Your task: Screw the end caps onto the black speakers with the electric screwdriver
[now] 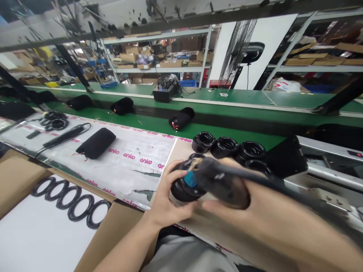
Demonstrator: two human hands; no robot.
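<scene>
Here's the head view, and the left hand (167, 194) has its fingers curled round a black moulded ring (183, 190), held up above the bench edge. The right hand (269, 211) closes in a firm wrap on a corded handheld tool (222, 181), pressing its tip into the ring's centre. That ring looks stiff and fairly light, probably rubber or hard plastic, so the outer rim is the place to grip, though a smooth surface could slip. Just beyond, a row of matching rings (227, 147) sits on a beige board (181, 151), with black fabric-wrapped rolls (181, 118) along the green workbench (227, 113). A blue patch (190, 179) shows at the ring's middle, but blur and the hands hide what it is, and the tool's tip is hidden too.
</scene>
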